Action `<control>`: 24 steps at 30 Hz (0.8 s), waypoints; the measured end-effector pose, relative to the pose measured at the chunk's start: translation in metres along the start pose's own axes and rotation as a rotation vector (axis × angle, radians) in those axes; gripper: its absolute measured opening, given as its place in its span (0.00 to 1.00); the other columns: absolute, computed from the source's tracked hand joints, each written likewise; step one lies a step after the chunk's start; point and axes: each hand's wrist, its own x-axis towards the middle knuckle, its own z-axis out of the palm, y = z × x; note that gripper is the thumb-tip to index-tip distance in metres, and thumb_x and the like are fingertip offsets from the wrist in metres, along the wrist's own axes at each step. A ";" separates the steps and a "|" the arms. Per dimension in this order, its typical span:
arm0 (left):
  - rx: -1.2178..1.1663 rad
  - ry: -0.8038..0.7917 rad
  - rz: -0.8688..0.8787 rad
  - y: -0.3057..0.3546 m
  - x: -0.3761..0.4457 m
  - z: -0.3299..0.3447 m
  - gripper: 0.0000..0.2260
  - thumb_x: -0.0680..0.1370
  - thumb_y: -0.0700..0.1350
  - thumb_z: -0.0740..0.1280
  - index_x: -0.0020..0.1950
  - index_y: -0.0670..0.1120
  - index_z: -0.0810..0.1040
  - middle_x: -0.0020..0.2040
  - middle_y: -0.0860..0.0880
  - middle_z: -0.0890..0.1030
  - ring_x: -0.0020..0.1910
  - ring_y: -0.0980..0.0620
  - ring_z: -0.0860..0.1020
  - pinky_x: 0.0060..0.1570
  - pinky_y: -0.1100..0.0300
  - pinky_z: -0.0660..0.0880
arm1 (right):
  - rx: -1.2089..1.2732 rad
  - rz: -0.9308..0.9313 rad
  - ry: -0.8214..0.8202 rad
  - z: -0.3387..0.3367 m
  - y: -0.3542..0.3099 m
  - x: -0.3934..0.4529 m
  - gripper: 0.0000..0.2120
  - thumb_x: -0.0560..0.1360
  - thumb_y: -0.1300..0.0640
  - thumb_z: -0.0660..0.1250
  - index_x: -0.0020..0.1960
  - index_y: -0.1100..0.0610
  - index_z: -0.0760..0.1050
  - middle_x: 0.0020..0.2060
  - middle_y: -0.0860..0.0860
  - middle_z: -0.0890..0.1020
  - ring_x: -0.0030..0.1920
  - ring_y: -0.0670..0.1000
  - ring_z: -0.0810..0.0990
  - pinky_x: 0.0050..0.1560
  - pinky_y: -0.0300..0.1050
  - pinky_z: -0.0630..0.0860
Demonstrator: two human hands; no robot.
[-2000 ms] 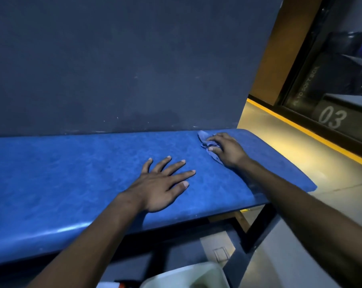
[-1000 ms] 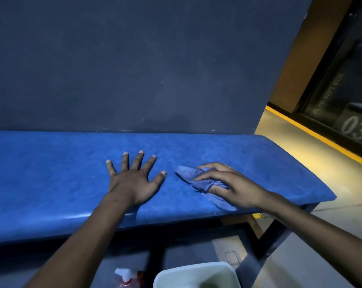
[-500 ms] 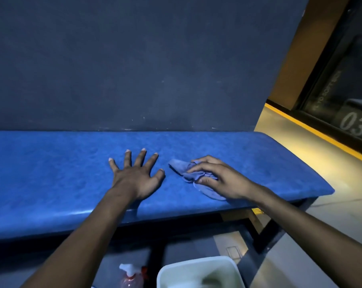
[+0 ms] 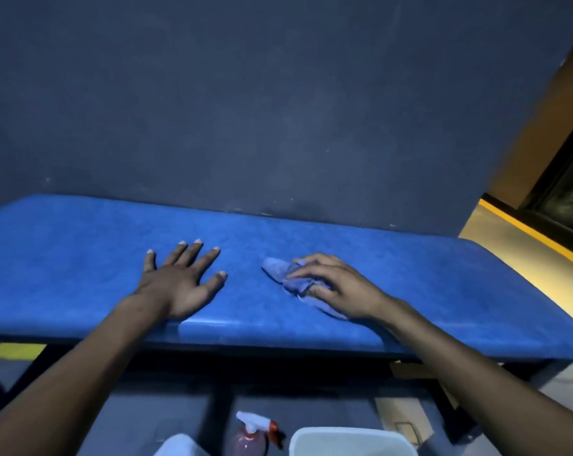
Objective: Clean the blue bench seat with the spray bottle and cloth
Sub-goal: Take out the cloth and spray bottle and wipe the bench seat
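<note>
The blue bench seat (image 4: 81,258) runs across the view against a dark wall. My left hand (image 4: 179,281) lies flat on it, palm down, fingers spread, holding nothing. To its right, my right hand (image 4: 337,287) presses a crumpled light-blue cloth (image 4: 283,273) onto the seat, fingers curled over it; part of the cloth sticks out to the left of the fingers. The spray bottle (image 4: 250,434), pinkish with a white and red trigger head, stands on the floor below the bench front edge, away from both hands.
A white bucket (image 4: 350,441) stands on the floor next to the spray bottle. A dark blue wall (image 4: 278,110) rises right behind the seat. A yellow floor stripe (image 4: 535,235) and dark glass front lie at the right. The black bench frame (image 4: 278,360) runs beneath the seat.
My right hand has dragged the cloth leftward along the seat from its far right end to the middle. My left hand stayed flat on the seat. The view has shifted left and down.
</note>
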 end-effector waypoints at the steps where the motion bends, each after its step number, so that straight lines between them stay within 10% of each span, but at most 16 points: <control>1: -0.001 0.008 0.004 0.000 0.000 0.001 0.32 0.80 0.72 0.45 0.83 0.66 0.46 0.86 0.57 0.44 0.84 0.53 0.42 0.79 0.36 0.38 | -0.024 0.030 0.029 0.008 0.008 0.020 0.16 0.79 0.49 0.64 0.66 0.47 0.78 0.65 0.47 0.78 0.70 0.45 0.73 0.71 0.40 0.65; 6: -0.010 0.030 0.006 -0.003 0.000 0.005 0.31 0.80 0.72 0.44 0.83 0.66 0.46 0.85 0.58 0.44 0.84 0.53 0.42 0.78 0.36 0.37 | -0.002 0.300 0.140 0.029 0.026 0.105 0.17 0.76 0.46 0.63 0.63 0.45 0.80 0.63 0.46 0.78 0.68 0.54 0.74 0.70 0.53 0.70; 11: -0.009 0.031 0.009 -0.005 0.003 0.008 0.31 0.80 0.70 0.44 0.83 0.66 0.46 0.85 0.58 0.44 0.84 0.53 0.41 0.78 0.34 0.37 | 0.075 0.046 0.046 0.028 -0.034 0.046 0.13 0.78 0.52 0.70 0.62 0.48 0.80 0.63 0.40 0.77 0.68 0.41 0.73 0.71 0.36 0.65; 15: 0.018 0.031 -0.013 -0.004 0.002 0.009 0.31 0.80 0.70 0.44 0.82 0.67 0.44 0.85 0.59 0.43 0.84 0.43 0.38 0.75 0.28 0.35 | 0.103 -0.113 -0.059 0.015 -0.037 0.011 0.14 0.80 0.49 0.66 0.63 0.51 0.80 0.66 0.47 0.78 0.71 0.46 0.73 0.71 0.42 0.67; 24: 0.028 0.026 -0.021 -0.002 0.002 0.008 0.30 0.80 0.70 0.44 0.82 0.68 0.44 0.85 0.60 0.43 0.84 0.39 0.39 0.74 0.26 0.36 | 0.060 0.227 0.178 0.048 -0.006 0.128 0.16 0.75 0.44 0.65 0.60 0.46 0.82 0.62 0.43 0.80 0.66 0.49 0.76 0.70 0.49 0.70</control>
